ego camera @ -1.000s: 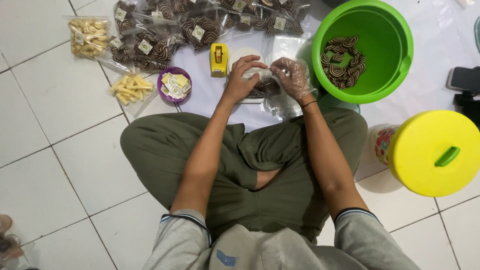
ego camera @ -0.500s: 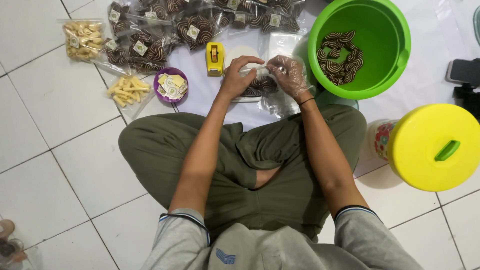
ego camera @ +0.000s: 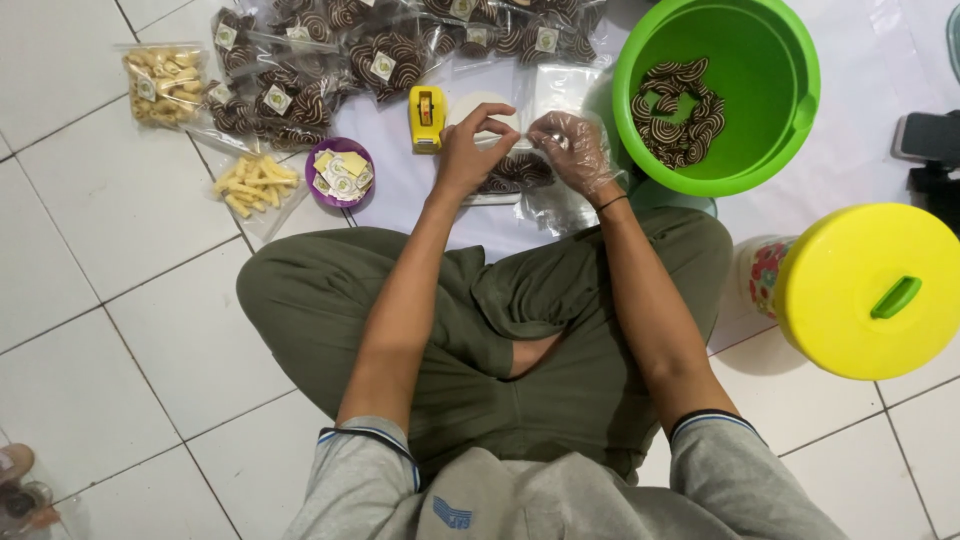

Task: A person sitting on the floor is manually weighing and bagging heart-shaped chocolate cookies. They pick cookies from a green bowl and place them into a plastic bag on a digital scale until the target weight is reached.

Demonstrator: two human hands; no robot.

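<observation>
I sit cross-legged on the tiled floor. My left hand [ego camera: 468, 150] and my right hand [ego camera: 572, 150], which wears a thin clear plastic glove, meet over a clear plastic bag [ego camera: 512, 170] of brown striped cookies on a white surface in front of my knees. Both hands pinch the top of the bag. A yellow tape dispenser [ego camera: 427, 117] stands just left of my left hand. A small purple bowl [ego camera: 339, 174] with square labels sits further left.
A green bucket [ego camera: 780, 60] holding several striped cookies stands at the right. A yellow lid [ego camera: 868, 290] covers a container beside my right knee. Several packed cookie bags [ego camera: 330, 60] lie at the back, with bags of yellow snacks [ego camera: 160, 82] at left. A dark phone [ego camera: 925, 136] lies far right.
The view has shifted slightly. My hands stay together on the bag, fingers working at its top edge; nothing else has moved.
</observation>
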